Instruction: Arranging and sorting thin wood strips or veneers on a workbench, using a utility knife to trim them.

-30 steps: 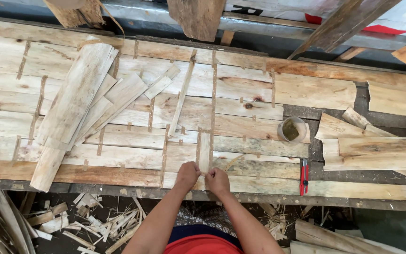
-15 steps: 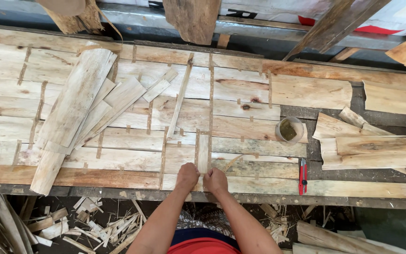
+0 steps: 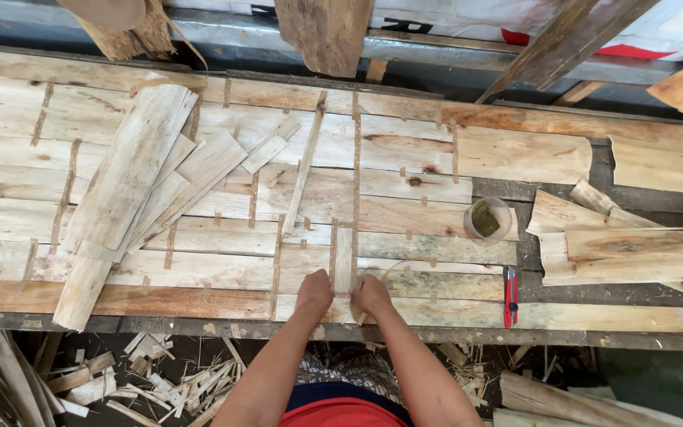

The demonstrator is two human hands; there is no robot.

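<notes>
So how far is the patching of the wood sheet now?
Done: most veneer pieces on the bench lie joined, with tape strips over the seams. In hand: left hand and right hand press beside a narrow upright strip at the near edge. Left: loose veneer pieces at right and a loose pile at left.

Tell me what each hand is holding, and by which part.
Both hands, left hand and right hand, press on the near end of a narrow pale wood veneer strip lying flat on the bench; neither hand lifts anything.
</notes>
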